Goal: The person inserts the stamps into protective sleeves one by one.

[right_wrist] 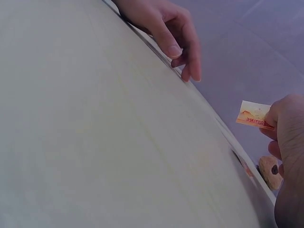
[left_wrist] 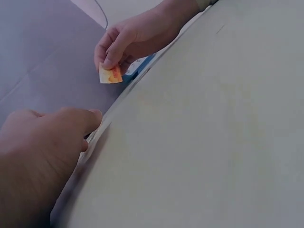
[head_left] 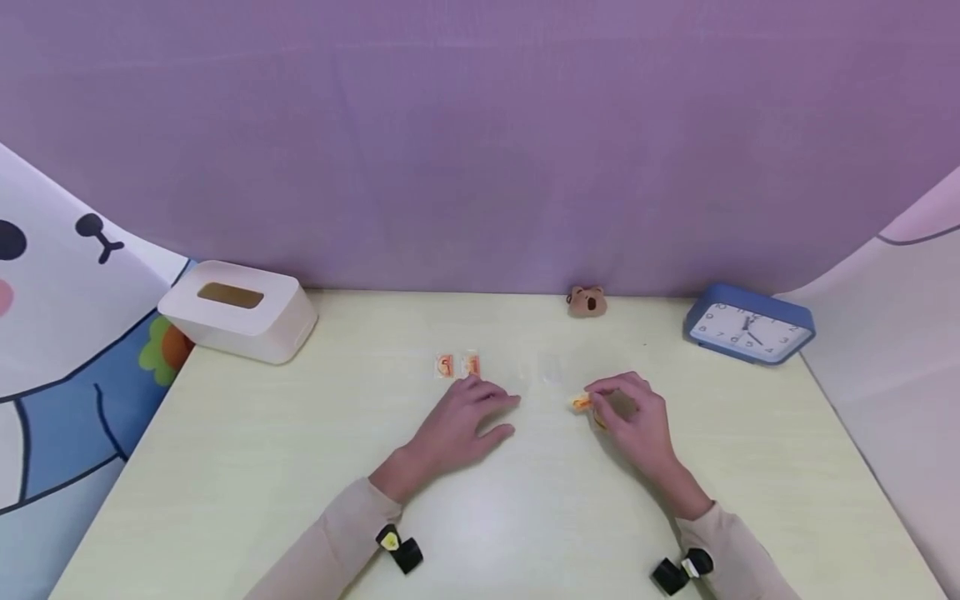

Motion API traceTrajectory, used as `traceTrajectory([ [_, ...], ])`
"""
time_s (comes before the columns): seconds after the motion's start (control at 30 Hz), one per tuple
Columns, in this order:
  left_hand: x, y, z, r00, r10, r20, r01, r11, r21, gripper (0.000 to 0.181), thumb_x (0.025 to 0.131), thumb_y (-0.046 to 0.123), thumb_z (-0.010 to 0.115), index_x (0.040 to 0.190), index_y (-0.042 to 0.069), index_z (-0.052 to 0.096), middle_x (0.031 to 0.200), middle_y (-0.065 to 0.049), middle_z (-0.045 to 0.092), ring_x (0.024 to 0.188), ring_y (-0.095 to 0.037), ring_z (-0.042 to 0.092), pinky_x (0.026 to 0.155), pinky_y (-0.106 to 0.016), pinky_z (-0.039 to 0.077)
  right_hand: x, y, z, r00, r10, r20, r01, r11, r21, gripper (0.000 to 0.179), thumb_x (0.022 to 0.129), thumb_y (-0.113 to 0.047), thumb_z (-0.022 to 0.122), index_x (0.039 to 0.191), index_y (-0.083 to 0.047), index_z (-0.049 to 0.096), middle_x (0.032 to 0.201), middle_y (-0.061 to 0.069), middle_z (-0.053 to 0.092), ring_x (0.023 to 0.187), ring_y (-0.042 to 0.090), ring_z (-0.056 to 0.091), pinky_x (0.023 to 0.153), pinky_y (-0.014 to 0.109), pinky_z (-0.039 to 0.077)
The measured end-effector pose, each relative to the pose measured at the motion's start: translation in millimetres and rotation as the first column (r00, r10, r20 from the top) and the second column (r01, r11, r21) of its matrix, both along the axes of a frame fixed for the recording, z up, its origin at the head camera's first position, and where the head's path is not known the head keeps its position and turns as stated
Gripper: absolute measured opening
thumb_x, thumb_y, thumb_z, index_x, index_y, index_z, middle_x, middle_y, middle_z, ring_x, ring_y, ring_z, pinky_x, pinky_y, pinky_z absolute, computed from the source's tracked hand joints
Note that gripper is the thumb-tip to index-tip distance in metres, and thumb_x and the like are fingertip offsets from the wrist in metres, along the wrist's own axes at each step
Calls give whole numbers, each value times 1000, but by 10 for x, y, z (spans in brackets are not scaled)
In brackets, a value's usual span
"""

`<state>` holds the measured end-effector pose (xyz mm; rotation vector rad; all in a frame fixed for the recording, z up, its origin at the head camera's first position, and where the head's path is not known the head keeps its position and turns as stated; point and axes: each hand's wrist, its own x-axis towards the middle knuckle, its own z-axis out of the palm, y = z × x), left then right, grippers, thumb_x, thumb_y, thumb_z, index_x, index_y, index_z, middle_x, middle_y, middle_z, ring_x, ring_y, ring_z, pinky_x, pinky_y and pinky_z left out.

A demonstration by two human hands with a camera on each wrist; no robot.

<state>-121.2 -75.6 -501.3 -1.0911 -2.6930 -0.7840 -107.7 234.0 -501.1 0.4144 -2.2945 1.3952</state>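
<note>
leaning in from the left edge, a printed cloth [head_left: 82, 333] is showing part of a cartoon figure beside the pale surface [head_left: 495, 533]. a white box with a slot in its top [head_left: 247, 325] is sitting at the far left corner of the surface. to the right of it, two small orange-and-white squares are lying side by side: the left square [head_left: 445, 366] is resting just beside the right square [head_left: 471, 364]. the left hand [head_left: 453, 421] is reaching toward them from a beige sleeve [head_left: 330, 542], its fingers spreading loosely and its thumb standing apart; whether a fingertip is touching the right square, one cannot tell. farther right, a faint see-through piece [head_left: 551, 368] is lying flat. next, the right hand [head_left: 637, 421] is pinching a small orange-and-yellow piece [head_left: 581, 402] between thumb and fingers, and in both wrist views this piece is jutting out past the fingertips. beyond that hand, a brown animal-head trinket [head_left: 587, 302] is sitting at the back edge, near the purple backdrop [head_left: 480, 167]. at the far right, a blue clock [head_left: 750, 325] is standing with its white face turning toward the hands.
</note>
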Motion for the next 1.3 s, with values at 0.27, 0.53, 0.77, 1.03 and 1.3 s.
traceTrajectory([
  [0.27,211,-61,-17,999,-25,-48,23,999,-39,44,103,36,80,142,14,77,126,-2,70,117,-20,59,103,-41,50,6,-6,9,1000,6,4,-6,1000,-11,25,91,14,81,101,-8,83,95,8,79,96,9,64,98,25,42],
  [0.53,354,-144,-51,997,-7,-81,5,1000,-31,30,103,36,79,128,20,84,121,2,73,114,-18,61,99,-40,51,15,-8,16,1000,5,18,-5,1000,-7,23,92,13,81,101,-8,83,95,9,78,96,8,64,98,26,42],
  [0.77,404,-170,-21,991,75,-107,-58,986,158,9,94,29,89,89,22,86,100,7,74,99,-14,64,90,-38,52,41,-62,9,1000,30,0,-30,1000,0,25,90,14,83,101,-9,84,94,7,79,94,12,66,94,28,43],
  [1.03,380,-88,-40,954,278,112,-294,942,161,40,88,45,93,110,17,76,111,7,70,105,-17,60,96,-40,54,98,-168,28,998,58,0,-58,998,4,28,88,15,84,101,-10,84,93,5,79,91,17,67,89,30,44],
  [1.3,385,38,-5,918,334,213,-366,921,131,38,86,40,96,106,18,73,107,4,63,104,-23,53,100,-46,47,204,-373,15,995,95,24,-94,994,-53,24,90,12,84,100,-10,84,93,3,79,92,15,68,94,24,45],
])
